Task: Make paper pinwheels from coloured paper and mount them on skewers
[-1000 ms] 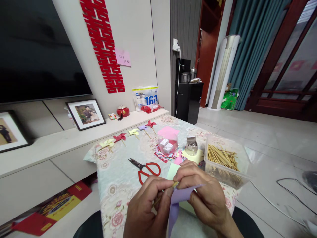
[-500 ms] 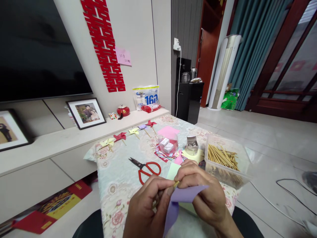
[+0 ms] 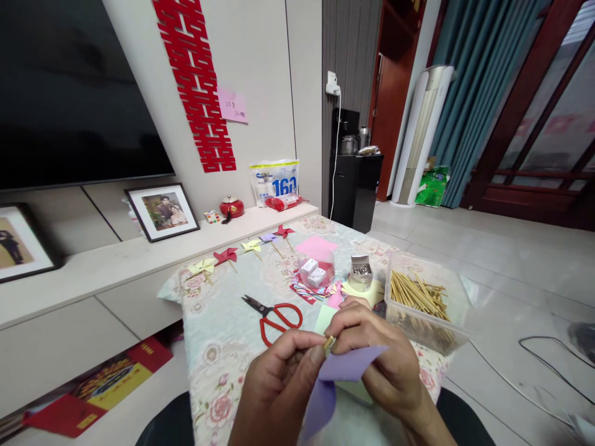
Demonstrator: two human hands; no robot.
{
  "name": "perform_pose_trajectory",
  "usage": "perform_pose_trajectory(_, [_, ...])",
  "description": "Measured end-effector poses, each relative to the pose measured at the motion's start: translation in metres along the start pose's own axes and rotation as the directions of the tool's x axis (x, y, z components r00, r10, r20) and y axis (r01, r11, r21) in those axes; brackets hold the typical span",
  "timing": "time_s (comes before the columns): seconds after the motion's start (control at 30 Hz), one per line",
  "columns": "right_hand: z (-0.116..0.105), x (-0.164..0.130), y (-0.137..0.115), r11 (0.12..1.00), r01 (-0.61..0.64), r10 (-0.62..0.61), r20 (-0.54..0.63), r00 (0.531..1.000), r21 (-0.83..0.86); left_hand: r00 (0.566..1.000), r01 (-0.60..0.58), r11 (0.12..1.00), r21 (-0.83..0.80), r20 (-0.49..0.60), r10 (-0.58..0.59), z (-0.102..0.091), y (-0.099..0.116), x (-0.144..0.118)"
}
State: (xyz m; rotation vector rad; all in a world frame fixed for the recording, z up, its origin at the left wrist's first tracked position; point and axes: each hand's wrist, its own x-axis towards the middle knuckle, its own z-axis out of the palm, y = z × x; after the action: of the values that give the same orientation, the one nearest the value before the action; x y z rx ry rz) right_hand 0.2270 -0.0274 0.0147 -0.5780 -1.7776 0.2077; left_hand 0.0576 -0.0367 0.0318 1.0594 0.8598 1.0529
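One stick (image 3: pixel 329 342), likely light and stiff, pinched near its tip in left hand (image 3: pixel 279 379); right hand (image 3: pixel 382 353) closed on purple paper (image 3: pixel 349 365), probably soft, easily creased: hold near centre.

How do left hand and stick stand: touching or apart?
Touching. The head view shows the left hand pinching the stick between thumb and index finger.

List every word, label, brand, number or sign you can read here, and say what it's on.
"160": large blue figures on the white bag; its smaller print is too blurred.
"囍", apparently, repeated: red paper cut-out on the wall.
Pink note: handwriting, too unclear to quote.
Small white boxes, red-and-yellow box, green package: any print is too small or blurred.
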Motion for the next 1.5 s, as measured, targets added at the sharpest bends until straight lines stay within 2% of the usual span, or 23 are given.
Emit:
perform_pose_trajectory(0.1, [0.000,-0.001,0.000,1.000,-0.013,0.013,0.008,1.000,0.015,1.000,0.016,0.999,-0.034,0.009,-0.015,0.000,0.000,0.001])
perform_pose_trajectory(0.43, [0.001,-0.001,0.001,0.999,-0.038,0.037,0.021,0.999,0.026,1.000,0.015,1.000,0.022,0.008,-0.015,0.001,0.004,-0.001])
perform_pose_trajectory(0.67, [0.001,0.000,-0.001,1.000,-0.015,0.015,0.005,1.000,0.015,0.999,-0.037,0.996,0.087,0.017,0.036,0.000,0.004,-0.001])
perform_pose_trajectory(0.83, [0.001,-0.001,-0.002,1.000,-0.021,0.021,0.004,1.000,0.015,1.000,-0.015,0.999,0.050,0.005,0.015,0.001,0.005,-0.002])
perform_pose_trajectory(1.03, [0.001,-0.002,-0.002,0.999,-0.038,0.037,0.019,0.999,0.020,1.000,-0.023,0.993,0.116,0.019,0.021,0.000,0.006,-0.002])
perform_pose_trajectory(1.2, [0.001,-0.001,-0.002,0.999,-0.033,0.033,0.017,0.999,0.011,0.999,-0.009,0.994,0.110,0.044,0.004,-0.003,0.005,-0.001])
perform_pose_trajectory(1.3, [0.000,-0.001,-0.002,1.000,-0.027,0.027,0.012,1.000,0.005,0.997,-0.059,0.985,0.163,0.058,0.050,-0.008,0.004,0.002])
perform_pose_trajectory(1.5, [0.001,0.000,-0.002,1.000,-0.010,0.010,0.014,1.000,0.009,0.974,-0.176,0.908,0.380,0.198,0.106,-0.021,0.004,0.008])
